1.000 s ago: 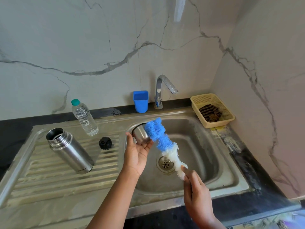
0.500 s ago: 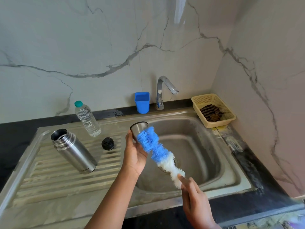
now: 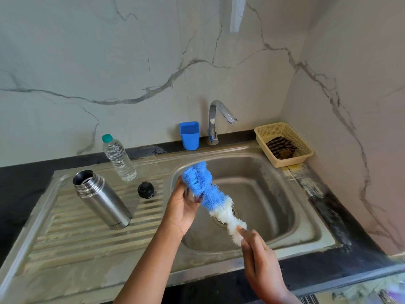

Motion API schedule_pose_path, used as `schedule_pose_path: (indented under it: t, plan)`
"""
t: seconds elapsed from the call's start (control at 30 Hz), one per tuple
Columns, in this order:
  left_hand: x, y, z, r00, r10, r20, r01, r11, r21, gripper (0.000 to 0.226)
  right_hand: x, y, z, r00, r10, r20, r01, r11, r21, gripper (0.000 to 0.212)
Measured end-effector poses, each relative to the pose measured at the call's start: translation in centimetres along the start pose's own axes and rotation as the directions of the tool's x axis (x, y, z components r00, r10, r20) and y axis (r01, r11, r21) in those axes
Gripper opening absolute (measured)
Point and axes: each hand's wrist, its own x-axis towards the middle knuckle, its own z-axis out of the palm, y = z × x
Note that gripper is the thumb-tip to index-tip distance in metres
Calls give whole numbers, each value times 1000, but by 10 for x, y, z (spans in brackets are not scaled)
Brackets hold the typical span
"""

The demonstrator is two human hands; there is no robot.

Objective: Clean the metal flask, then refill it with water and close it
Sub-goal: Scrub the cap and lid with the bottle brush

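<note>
A: Head view, count?
B: One metal flask, uncapped, left of the left hand; one black stopper between. One cup, mostly hidden, gripped by that hand.
A: Right hand?
B: Clamped round one brush.

Brush blue, white near handle. Cup blue. Basket yellow; striped cloth. Bottle cap teal. Flask silver.

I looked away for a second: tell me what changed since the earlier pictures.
The bottle brush went into the steel cup that the left hand holds, so its blue head now hides the cup. The right hand keeps its grip on the white end. Flask, black stopper and water bottle stayed put.
</note>
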Motion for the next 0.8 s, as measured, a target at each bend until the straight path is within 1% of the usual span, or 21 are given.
schedule_pose_path:
  t: [0.07,0.1,0.13,0.17,0.2,0.27,0.3,0.33,0.4,0.43,0.47,0.57,0.63,0.67,0.73,0.8]
  plan:
    - [-5,-2,3,1000,4,17,-4,1000,14,54,5,-4,-1,1000,17,1,-17,1000,19,29]
    - [-7,-5,5,1000,-1,9,0,1000,13,41,6,-6,-1,1000,22,11,-23,1000,21,26]
    - [-10,-6,9,1000,-12,-19,12,1000,24,34,7,-7,-1,999,29,25,-30,999,20,27]
    - [-12,-8,13,999,-16,-44,18,999,45,33,8,-9,0,999,31,38,-32,999,17,32]
    - [-13,-10,16,998,-20,-67,23,998,53,38,8,-11,1,998,33,49,-34,999,14,35]
    - [-16,-9,20,994,-23,-105,22,1000,-14,56,6,-11,3,997,69,40,-70,997,21,37]
    - [-16,-8,20,994,-9,-112,1,998,-65,61,5,-8,4,995,100,18,-100,995,29,39]
    - [-15,-5,19,994,16,-105,-28,993,-115,57,4,-4,5,992,124,-5,-124,992,29,42]
    - [-14,4,18,994,66,-86,-81,980,-183,35,-2,5,5,989,145,-15,-145,989,9,48]
    - [-13,8,17,994,79,-81,-93,977,-190,26,-5,8,4,991,136,-10,-136,991,2,50]
    - [-11,10,16,993,83,-82,-96,980,-174,23,-8,8,4,993,120,-9,-120,993,-1,50]
    - [-10,8,12,987,63,-147,-74,995,-69,30,-14,3,3,997,81,7,-81,997,-4,31]
    - [-10,1,9,986,53,-159,-53,999,7,32,-10,-4,4,1000,21,20,-21,999,-29,30]
    - [-9,-2,8,985,44,-167,-43,999,11,31,-6,-6,6,1000,20,23,-19,1000,-23,30]
    - [-10,-5,10,980,40,-194,-48,998,-36,26,4,-9,7,998,57,-6,-57,998,14,33]
    - [-11,-3,15,978,53,-201,-68,995,-70,29,8,-5,9,992,120,-31,-119,992,53,38]
